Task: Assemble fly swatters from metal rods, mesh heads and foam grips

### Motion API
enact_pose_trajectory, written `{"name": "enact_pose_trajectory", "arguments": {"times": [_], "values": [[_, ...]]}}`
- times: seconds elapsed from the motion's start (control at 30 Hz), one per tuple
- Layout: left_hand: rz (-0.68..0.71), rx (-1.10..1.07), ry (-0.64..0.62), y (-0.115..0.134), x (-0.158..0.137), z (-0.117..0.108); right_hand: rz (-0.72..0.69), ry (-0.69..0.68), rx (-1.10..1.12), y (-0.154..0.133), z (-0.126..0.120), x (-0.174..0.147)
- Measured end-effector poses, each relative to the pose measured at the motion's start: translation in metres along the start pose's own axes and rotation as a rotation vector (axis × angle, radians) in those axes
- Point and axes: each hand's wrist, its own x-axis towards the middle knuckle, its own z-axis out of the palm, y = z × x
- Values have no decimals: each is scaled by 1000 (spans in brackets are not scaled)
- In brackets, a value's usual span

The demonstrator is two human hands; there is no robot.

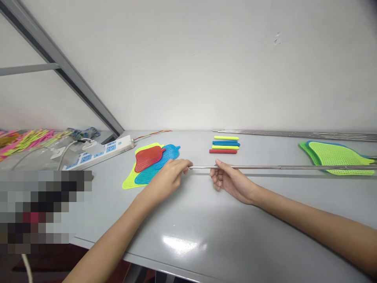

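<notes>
A long thin metal telescopic rod stretches level above the table, running out past the right edge. My left hand pinches its thin left end between the fingertips. A little to the right, my right hand grips the same rod between thumb and fingers. Left of my hands lie perforated plastic fly swatter heads, a red one on top of blue ones and yellow-green ones. Beyond the rod sit several short coloured tubes, among them a red tube and a blue tube.
Several thin metal rods lie along the wall at the back right. Green and blue fly swatters are stacked at the right. A white power strip with cables stands at the left, near pink and yellow strips. The table's front edge is below.
</notes>
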Motion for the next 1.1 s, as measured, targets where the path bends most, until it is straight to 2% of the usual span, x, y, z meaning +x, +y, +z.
{"name": "enact_pose_trajectory", "arguments": {"times": [0.3,0.5,0.7,0.93,1.1], "values": [[-26,1,75,-9,0,1,-77,107,48,0,-1,0],[-73,-1,118,-12,-3,1,-185,199,103,-1,-2,2],[-78,-20,77,-11,-3,1,-234,274,77,-1,-3,3],[-63,-19,62,-4,-2,-1,-197,272,-12,-5,-1,2],[-106,10,34,0,-2,-3,-203,260,-77,-3,-2,4]]}}
